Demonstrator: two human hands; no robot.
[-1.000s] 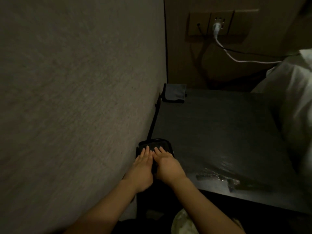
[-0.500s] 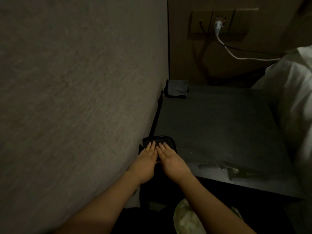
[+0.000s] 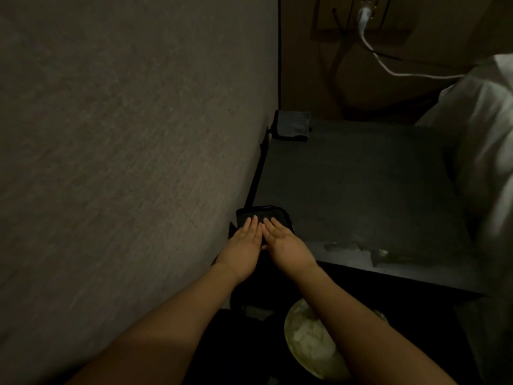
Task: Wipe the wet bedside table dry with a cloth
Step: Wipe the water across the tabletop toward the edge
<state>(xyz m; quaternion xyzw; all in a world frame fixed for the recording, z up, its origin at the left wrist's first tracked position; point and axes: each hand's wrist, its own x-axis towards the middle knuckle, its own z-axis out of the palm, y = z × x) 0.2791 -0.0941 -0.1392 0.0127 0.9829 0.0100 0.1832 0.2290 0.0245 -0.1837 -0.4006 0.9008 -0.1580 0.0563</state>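
The dark bedside table [image 3: 361,190] stands against the wall in dim light. A shiny wet streak [image 3: 358,248] lies along its near edge. On the near left corner sits a dark folded cloth [image 3: 263,213]. My left hand [image 3: 244,245] and my right hand [image 3: 286,243] lie side by side, palms down, fingers straight, pressing on this cloth. A second, grey-blue folded cloth [image 3: 291,125] rests at the far left corner.
A textured wall [image 3: 125,162] runs close along the left. Behind the table a socket panel [image 3: 366,12] holds a white plug and cable [image 3: 388,68]. White bedding [image 3: 485,140] borders the right side. A pale lined bin [image 3: 311,340] stands below the table's front.
The view has shifted a little downward and closer. Both hands stay flat on the dark cloth at the near left corner, with almost no movement.
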